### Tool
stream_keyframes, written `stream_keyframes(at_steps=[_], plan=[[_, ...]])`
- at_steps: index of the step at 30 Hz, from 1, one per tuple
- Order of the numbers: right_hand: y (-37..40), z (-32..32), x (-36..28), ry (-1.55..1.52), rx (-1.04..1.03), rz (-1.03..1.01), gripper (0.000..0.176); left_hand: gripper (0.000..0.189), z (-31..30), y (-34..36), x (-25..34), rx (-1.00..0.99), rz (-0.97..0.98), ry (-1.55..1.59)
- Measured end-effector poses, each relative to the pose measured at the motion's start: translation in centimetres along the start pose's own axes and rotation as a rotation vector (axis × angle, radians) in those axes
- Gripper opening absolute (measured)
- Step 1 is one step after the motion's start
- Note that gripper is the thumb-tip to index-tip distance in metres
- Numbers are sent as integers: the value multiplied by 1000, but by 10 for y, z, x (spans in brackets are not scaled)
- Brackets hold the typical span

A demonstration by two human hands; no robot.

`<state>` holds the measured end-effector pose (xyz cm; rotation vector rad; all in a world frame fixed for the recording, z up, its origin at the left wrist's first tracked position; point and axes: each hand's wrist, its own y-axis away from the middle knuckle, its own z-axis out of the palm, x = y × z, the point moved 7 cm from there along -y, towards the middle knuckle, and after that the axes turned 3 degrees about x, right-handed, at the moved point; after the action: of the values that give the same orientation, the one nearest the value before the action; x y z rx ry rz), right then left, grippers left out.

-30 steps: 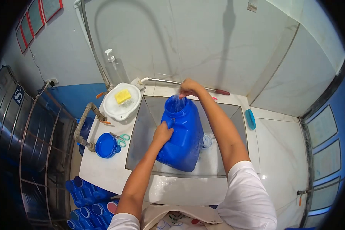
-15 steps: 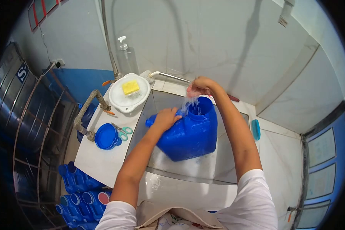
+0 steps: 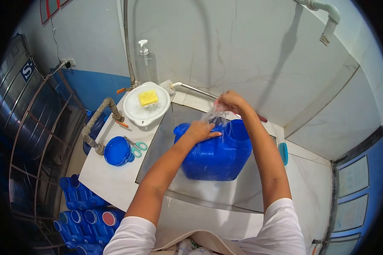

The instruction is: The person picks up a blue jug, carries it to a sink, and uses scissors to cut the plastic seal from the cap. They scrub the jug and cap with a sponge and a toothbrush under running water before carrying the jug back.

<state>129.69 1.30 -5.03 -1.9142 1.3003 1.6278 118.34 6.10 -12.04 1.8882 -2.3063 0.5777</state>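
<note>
A wet blue plastic jug (image 3: 217, 159) with a wide open mouth stands in the sink (image 3: 259, 199). My left hand (image 3: 200, 131) is wrapped over the handle side at its top, with the thumb pointing toward the mouth. Just above and behind the jug, my right hand (image 3: 230, 101) is curled by the tip of a metal spout (image 3: 198, 92). Water runs and splashes beneath its fingers onto the jug's top. The fingers look closed, and what they hold, if anything, is hidden.
Left of the sink are a white basin (image 3: 147, 117) of suds with a yellow sponge (image 3: 148, 98), a pump bottle (image 3: 147, 66), a blue tub (image 3: 118, 151) and scissors (image 3: 138, 148). Several blue jugs (image 3: 89, 227) stand low at left. A teal object (image 3: 283, 154) lies at right.
The jug has shifted right and turned in the sink, with my left hand moving along on it. My right hand stays at the running water. The head view has shifted slightly.
</note>
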Motion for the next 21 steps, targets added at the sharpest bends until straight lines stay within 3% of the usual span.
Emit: stream_keyframes(at_steps=[1,3,4,6,7,8,9,11,12,14,16,18,21], plan=[[0,-2,8,1,0,-5,14,50,1,2,1,4,0,-4],[5,2,21,355,10,-171,21,54,10,16,-12,-38,-191,156],[17,13,24,616,-44,-400,30,54,21,23,-14,-29,-200,147],[49,44,49,988,-192,-540,56,54,42,36,-27,73,-359,260],[65,55,64,1075,-94,-613,58,54,35,39,-25,86,-365,253],[79,64,75,1160,9,-684,60,54,39,44,-20,-64,-420,547],[87,68,80,1164,6,-696,60,53,46,52,-10,-219,-466,844],[109,65,65,1170,266,-1012,53,50,40,72,-5,-200,-394,938],[113,62,64,1178,270,-1038,53,47,35,82,-1,-190,-313,1032],[121,57,60,1057,332,-1152,53,44,21,134,-8,-75,-623,1256],[120,65,56,1076,306,-1132,55,42,54,191,-51,69,-932,1381],[122,73,38,1114,256,-1088,58,41,72,237,-78,161,-1077,1443],[131,79,-64,1109,439,-1182,59,43,93,271,-114,88,-1135,1622]])
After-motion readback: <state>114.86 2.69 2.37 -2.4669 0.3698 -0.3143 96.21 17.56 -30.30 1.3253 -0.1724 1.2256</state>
